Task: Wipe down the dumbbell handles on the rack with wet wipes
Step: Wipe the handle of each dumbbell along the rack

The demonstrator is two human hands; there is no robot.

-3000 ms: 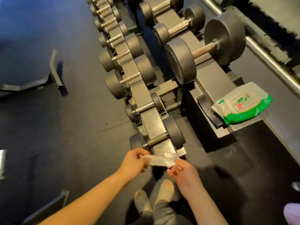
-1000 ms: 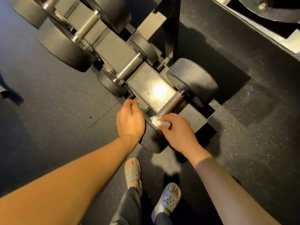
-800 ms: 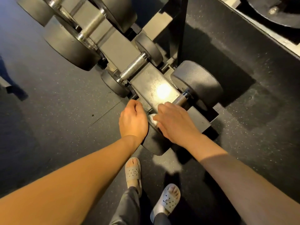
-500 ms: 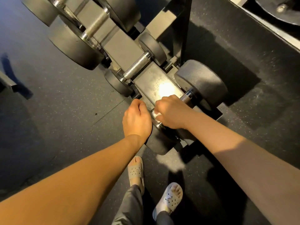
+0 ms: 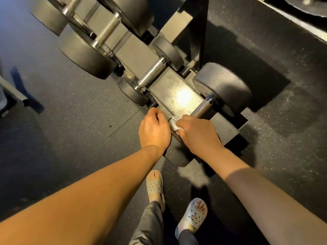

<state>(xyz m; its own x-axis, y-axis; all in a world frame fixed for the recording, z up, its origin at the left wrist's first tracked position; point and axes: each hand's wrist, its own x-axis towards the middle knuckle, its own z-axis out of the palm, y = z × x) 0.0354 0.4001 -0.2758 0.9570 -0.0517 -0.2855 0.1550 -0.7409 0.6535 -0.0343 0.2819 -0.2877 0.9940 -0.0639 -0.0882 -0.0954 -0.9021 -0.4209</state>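
Rack [image 5: 169, 85], wipe [image 5: 174, 125] beneath right fingers [image 5: 184, 121]

Nothing legible right now: the dumbbell [image 5: 221, 85] heads show no readable numbers, and the little marks on the sandals [image 5: 193, 215] are too small to read.

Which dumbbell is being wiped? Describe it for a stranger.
Follow the dumbbell rack to its end nearest the person's feet. The last dumbbell there is it: its heads are larger than those of the small dumbbell beside it, and a white wet wipe is pressed on its knurled handle.
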